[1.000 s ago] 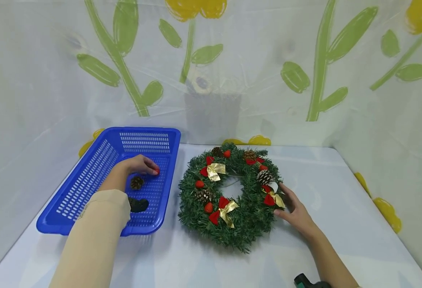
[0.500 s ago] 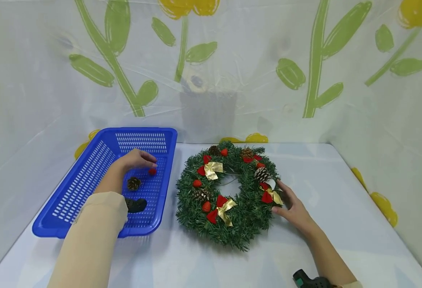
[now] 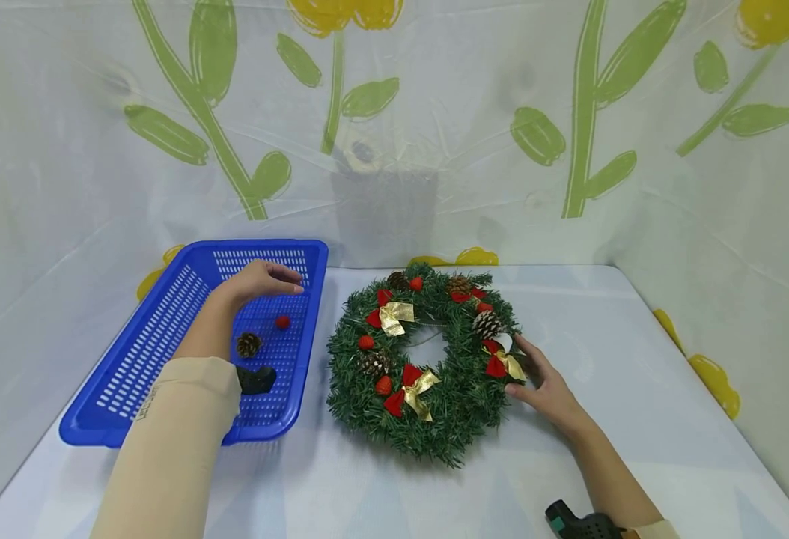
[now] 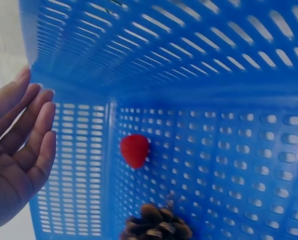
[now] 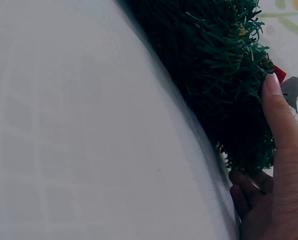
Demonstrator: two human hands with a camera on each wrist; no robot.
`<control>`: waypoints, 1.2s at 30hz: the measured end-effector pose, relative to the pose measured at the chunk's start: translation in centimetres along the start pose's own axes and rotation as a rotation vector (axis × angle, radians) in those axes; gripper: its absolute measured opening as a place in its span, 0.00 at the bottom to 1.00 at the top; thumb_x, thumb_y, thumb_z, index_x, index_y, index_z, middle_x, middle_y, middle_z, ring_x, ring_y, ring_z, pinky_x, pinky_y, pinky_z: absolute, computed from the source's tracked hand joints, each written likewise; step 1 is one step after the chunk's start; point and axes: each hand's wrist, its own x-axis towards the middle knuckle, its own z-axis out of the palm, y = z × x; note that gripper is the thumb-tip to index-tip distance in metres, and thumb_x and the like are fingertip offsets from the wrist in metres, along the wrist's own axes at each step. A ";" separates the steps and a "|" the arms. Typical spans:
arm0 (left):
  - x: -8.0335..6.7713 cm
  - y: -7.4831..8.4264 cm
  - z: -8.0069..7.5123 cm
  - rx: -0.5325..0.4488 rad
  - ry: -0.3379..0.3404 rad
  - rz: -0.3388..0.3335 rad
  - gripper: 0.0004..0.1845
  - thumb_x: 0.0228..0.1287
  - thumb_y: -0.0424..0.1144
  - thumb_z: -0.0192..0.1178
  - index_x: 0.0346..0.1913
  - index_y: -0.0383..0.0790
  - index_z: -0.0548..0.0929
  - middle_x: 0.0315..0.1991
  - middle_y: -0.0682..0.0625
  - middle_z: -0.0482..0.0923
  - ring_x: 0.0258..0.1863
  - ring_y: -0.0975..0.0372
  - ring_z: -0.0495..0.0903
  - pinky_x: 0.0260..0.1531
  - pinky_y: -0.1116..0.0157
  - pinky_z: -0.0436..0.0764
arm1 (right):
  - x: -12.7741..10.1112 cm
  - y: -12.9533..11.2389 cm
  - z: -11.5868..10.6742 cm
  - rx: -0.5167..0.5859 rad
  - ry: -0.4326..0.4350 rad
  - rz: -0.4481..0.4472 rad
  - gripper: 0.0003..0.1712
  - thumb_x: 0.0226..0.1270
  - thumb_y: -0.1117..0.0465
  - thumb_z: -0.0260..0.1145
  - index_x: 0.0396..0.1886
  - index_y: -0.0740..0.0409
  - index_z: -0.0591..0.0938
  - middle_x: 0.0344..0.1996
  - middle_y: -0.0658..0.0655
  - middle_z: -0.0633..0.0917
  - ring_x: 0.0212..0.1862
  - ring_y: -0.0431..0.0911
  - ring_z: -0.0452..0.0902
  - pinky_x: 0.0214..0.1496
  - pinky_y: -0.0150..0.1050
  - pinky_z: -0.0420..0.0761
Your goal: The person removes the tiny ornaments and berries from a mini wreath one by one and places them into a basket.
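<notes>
Wreath (image 3: 428, 367) lies flat on the tabletop (image 3: 637, 419), right of the blue basket (image 3: 165, 329). In the head view the right hand (image 3: 543, 385) rests at its right edge, fingers against the greenery beside a red-and-gold bow (image 3: 502, 364), so this hand is much the nearer. The left hand (image 3: 256, 279) hovers open and empty over the basket's far end, above a red berry (image 3: 282, 322) and a pinecone (image 3: 248, 344). Half a second ago that hand was lower, just beside the berry; it has since lifted away.

The left wrist view shows straight, relaxed fingers (image 4: 34, 135) left of the berry (image 4: 134, 150), apart from it.

The right wrist view shows the thumb (image 5: 281, 125) pressed on the wreath's needles (image 5: 224, 65), the other fingers tucked under the rim.
</notes>
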 end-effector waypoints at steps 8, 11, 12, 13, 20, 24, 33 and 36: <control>-0.4 2.0 -0.5 -0.003 0.055 0.020 0.28 0.61 0.43 0.64 0.61 0.32 0.74 0.61 0.35 0.72 0.63 0.46 0.68 0.63 0.48 0.65 | 0.0 0.0 -0.1 -0.009 -0.003 0.010 0.48 0.60 0.68 0.67 0.75 0.56 0.51 0.72 0.67 0.52 0.59 0.24 0.60 0.60 0.15 0.58; -0.6 2.7 -0.6 -0.029 0.082 0.062 0.29 0.61 0.42 0.65 0.62 0.31 0.73 0.60 0.35 0.73 0.61 0.46 0.70 0.64 0.48 0.64 | 0.0 -0.1 -0.1 -0.012 -0.001 0.020 0.48 0.60 0.67 0.67 0.75 0.55 0.51 0.72 0.67 0.53 0.58 0.23 0.60 0.59 0.15 0.58; -0.6 3.0 -0.6 -0.032 0.090 0.071 0.29 0.61 0.42 0.65 0.62 0.31 0.73 0.60 0.35 0.73 0.61 0.47 0.69 0.65 0.48 0.63 | 0.1 -0.1 -0.1 -0.011 -0.001 0.018 0.48 0.60 0.68 0.67 0.75 0.55 0.51 0.72 0.67 0.53 0.58 0.23 0.61 0.59 0.15 0.58; -0.7 3.2 -0.6 -0.039 0.096 0.077 0.29 0.60 0.43 0.65 0.62 0.32 0.73 0.60 0.35 0.73 0.62 0.47 0.69 0.65 0.48 0.63 | 0.1 -0.1 -0.1 -0.009 -0.003 0.017 0.48 0.60 0.68 0.67 0.75 0.56 0.51 0.72 0.67 0.53 0.58 0.23 0.61 0.59 0.15 0.58; -0.6 4.9 -0.1 -0.107 0.115 0.156 0.32 0.59 0.41 0.66 0.64 0.33 0.70 0.61 0.34 0.70 0.60 0.48 0.70 0.62 0.49 0.66 | 0.0 -0.2 0.0 0.006 0.000 0.005 0.48 0.59 0.70 0.66 0.75 0.58 0.51 0.72 0.69 0.53 0.58 0.23 0.61 0.59 0.15 0.59; -0.5 5.9 0.1 -0.148 0.158 0.190 0.31 0.58 0.40 0.67 0.63 0.34 0.71 0.60 0.37 0.73 0.59 0.51 0.72 0.61 0.53 0.69 | 0.2 -0.2 0.0 0.003 -0.005 -0.015 0.48 0.59 0.71 0.66 0.75 0.58 0.51 0.71 0.69 0.54 0.58 0.23 0.62 0.59 0.15 0.60; -0.1 8.3 1.5 -0.193 0.191 0.248 0.32 0.56 0.38 0.68 0.64 0.36 0.71 0.61 0.39 0.73 0.61 0.49 0.70 0.61 0.53 0.70 | 0.0 -0.2 0.0 -0.010 0.005 -0.012 0.48 0.59 0.71 0.66 0.74 0.60 0.51 0.70 0.71 0.55 0.56 0.23 0.63 0.58 0.15 0.60; 0.0 8.9 1.8 -0.199 0.187 0.260 0.32 0.57 0.39 0.68 0.65 0.37 0.70 0.61 0.40 0.72 0.61 0.51 0.70 0.61 0.53 0.70 | 0.0 -0.2 0.0 -0.012 0.009 -0.006 0.48 0.59 0.71 0.66 0.75 0.60 0.51 0.70 0.70 0.55 0.56 0.23 0.64 0.58 0.15 0.60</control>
